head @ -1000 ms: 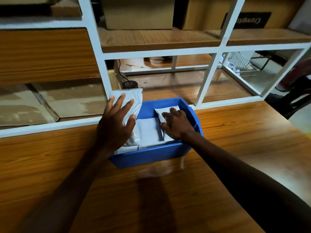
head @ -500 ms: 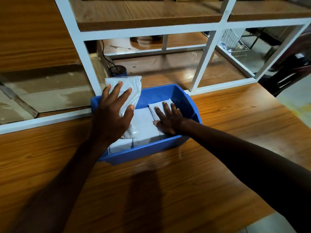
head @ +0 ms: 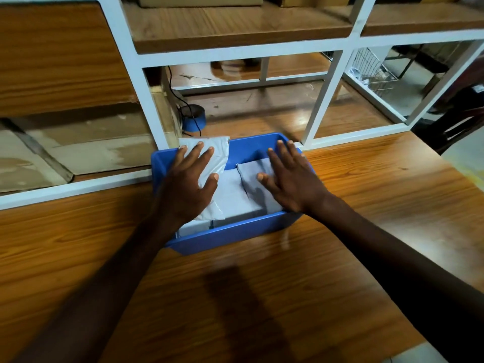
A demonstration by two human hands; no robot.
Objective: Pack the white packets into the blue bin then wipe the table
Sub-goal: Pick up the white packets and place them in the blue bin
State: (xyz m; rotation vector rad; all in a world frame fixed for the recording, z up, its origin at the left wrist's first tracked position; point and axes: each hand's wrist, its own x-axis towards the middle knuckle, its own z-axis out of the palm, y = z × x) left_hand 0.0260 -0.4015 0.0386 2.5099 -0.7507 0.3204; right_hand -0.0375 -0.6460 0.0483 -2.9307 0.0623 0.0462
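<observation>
The blue bin (head: 230,235) stands on the wooden table (head: 262,297) against a white shelf frame. Several white packets (head: 233,197) lie inside it. My left hand (head: 188,184) lies flat with spread fingers on a packet (head: 217,150) whose far end sticks up over the bin's back-left rim. My right hand (head: 290,182) has straight, spread fingers over the packet at the bin's right side (head: 252,170), its fingertips reaching the back rim.
A white metal shelf frame (head: 324,93) with wooden boards rises right behind the bin. A roll of blue tape (head: 193,117) and a black cable lie beyond it. Flat cardboard (head: 78,148) lies at the left. A wire basket (head: 372,72) stands at the far right.
My right hand has opened from curled fingers on the right packet to flat, spread fingers, sliding toward the bin's back rim. My left hand stays flat on the left packet.
</observation>
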